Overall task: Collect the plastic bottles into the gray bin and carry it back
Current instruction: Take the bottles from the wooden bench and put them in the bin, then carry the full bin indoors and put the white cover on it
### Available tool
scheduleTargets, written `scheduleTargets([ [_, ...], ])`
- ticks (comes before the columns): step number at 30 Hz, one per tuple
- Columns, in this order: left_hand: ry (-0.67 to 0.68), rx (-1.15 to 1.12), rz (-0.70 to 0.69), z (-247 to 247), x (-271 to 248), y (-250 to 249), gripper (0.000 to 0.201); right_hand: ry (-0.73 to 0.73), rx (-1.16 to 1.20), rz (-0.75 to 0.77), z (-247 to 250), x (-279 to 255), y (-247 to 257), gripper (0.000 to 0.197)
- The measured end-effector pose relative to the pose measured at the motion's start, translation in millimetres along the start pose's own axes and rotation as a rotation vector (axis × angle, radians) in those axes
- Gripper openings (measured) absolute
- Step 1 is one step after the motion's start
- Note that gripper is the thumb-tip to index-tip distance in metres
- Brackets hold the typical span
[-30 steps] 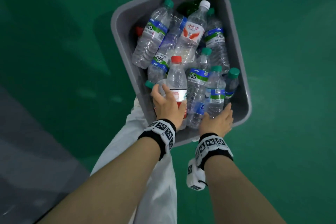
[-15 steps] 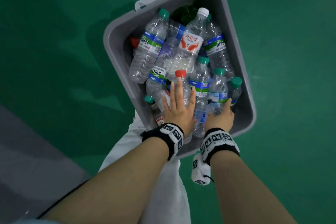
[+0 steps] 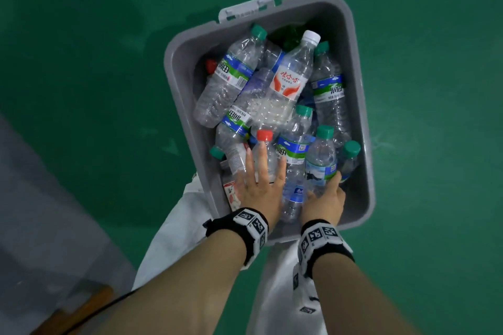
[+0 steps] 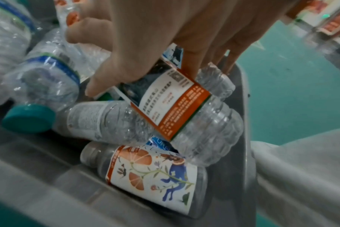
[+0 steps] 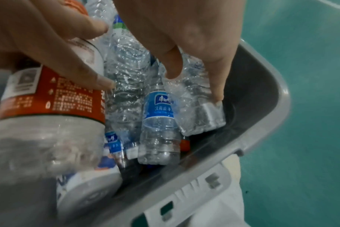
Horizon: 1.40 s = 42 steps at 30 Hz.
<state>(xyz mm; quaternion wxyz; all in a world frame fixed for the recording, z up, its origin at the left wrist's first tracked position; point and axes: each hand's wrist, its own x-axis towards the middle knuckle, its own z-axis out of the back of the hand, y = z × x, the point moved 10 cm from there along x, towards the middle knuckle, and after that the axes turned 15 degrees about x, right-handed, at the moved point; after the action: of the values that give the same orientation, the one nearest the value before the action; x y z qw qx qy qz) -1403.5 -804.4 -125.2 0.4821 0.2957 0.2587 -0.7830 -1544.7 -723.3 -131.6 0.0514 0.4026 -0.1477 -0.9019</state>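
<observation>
Bin (image 3: 362, 144) gray, crammed with clear bottles (image 3: 288, 84)

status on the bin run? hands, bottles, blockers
Left hand flat on red-capped bottle. Right hand fingers on green-capped bottle, grip unclear. Gray bin full. No visible blockers.

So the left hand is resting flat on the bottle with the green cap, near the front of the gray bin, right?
Not quite. In the head view, the left hand rests with straight fingers on the red-capped bottle, not a green-capped one. It is near the front of the gray bin.
</observation>
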Motion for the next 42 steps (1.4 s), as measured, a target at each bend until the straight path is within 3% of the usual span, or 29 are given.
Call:
scheduleTargets([
  [3,0.204,0.025,0.02,-16,0,0,0.112,0.092,-0.14,0.052,1,4,2,0.077],
  [7,0.232,0.004,0.121,-24,4,17,0.107,0.189,-0.289,0.139,3,10,7,0.076],
  [10,0.287,-0.013,0.121,-25,13,17,0.104,0.227,-0.335,0.19,2,12,11,0.077],
  [17,0.123,0.014,0.126,-32,12,16,0.108,0.203,-0.339,0.223,2,15,9,0.081],
  [25,0.05,-0.037,0.091,-30,10,16,0.108,0.146,-0.336,0.231,-1,15,10,0.082],
  [29,-0.026,-0.106,0.105,-13,2,25,0.097,0.104,-0.324,0.252,8,9,16,0.085],
  [32,-0.067,-0.196,0.251,0,-7,51,0.084,0.034,-0.302,0.262,21,8,30,0.086],
  [36,-0.098,-0.399,0.507,6,-25,90,0.087,-0.014,-0.274,0.293,37,14,58,0.089],
  [42,0.109,-0.63,0.709,-25,-43,116,0.135,0.062,-0.34,0.209,30,38,74,0.124],
])
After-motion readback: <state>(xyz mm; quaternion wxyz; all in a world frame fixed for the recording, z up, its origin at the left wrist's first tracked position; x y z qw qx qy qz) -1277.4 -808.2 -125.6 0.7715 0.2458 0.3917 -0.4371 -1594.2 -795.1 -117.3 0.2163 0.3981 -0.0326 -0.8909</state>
